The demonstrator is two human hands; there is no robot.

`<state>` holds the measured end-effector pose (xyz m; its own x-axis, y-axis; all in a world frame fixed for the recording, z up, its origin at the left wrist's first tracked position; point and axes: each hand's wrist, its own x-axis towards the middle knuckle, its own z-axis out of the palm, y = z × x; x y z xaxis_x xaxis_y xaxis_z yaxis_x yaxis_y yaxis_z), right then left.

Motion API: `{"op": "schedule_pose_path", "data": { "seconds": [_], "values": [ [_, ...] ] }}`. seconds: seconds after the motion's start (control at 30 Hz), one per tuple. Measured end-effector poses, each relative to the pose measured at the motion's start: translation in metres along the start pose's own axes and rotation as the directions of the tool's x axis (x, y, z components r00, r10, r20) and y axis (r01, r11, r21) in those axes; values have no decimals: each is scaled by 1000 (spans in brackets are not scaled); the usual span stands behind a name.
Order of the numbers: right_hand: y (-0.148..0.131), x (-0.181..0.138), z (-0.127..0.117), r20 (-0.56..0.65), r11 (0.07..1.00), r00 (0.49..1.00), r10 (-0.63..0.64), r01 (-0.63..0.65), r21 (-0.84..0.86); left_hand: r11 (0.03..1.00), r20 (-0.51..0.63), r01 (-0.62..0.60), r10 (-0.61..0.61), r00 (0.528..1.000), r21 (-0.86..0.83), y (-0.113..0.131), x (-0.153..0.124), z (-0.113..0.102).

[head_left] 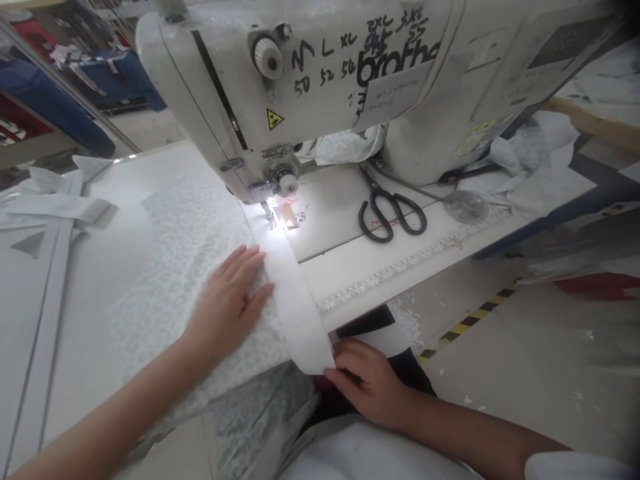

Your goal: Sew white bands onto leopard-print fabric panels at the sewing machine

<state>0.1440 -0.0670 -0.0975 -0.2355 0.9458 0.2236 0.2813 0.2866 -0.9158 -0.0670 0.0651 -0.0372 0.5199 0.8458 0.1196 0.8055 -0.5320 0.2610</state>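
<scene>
A white fabric strip (293,293) runs from under the lit presser foot (270,215) of the sewing machine (330,87) down over the table's front edge. Beneath and left of it spreads a pale leopard-print fabric (185,233). My left hand (227,293) lies flat on the print with its fingers stretched out, fingertips at the strip's left edge. Close to the strip's lower end, my right hand (367,380) pinches its right edge between thumb and fingers.
Black-handled scissors (393,213) lie right of the needle, behind a printed ruler scale (390,270). Long white strips (55,267) rest at the left of the table. Bunched fabric (525,157) sits at the right beside a small clear round object (466,207).
</scene>
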Motion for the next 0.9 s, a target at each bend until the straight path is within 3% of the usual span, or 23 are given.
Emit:
{"op": "schedule_pose_path", "data": {
  "seconds": [0.3, 0.4, 0.53, 0.7, 0.8, 0.9],
  "values": [
    [3, -4, 5, -66, 996, 998, -25, 20, -82, 997, 56, -33, 29, 998, 64, -3, 0, -2],
    [2, -4, -1, -23, 985, 994, -106, 102, -141, 993, 73, -69, 62, 995, 91, -5, -1, -2],
    [-3, 8, -20, 211, 915, 919, -333, 369, -161, 990, 107, -112, 103, 989, 81, -3, -4, -3],
    [-14, 29, -32, 315, 805, 815, -486, 558, -201, 1000, 143, 0, 1, 990, -8, 10, -11, -5],
    [-20, 34, -31, 281, 774, 807, -520, 584, -244, 999, 132, 15, -10, 991, -40, 12, -15, -5],
    [-23, 40, -28, 267, 810, 824, -500, 554, -193, 999, 128, -5, 11, 992, -46, 6, -13, -5]
  ]
}}
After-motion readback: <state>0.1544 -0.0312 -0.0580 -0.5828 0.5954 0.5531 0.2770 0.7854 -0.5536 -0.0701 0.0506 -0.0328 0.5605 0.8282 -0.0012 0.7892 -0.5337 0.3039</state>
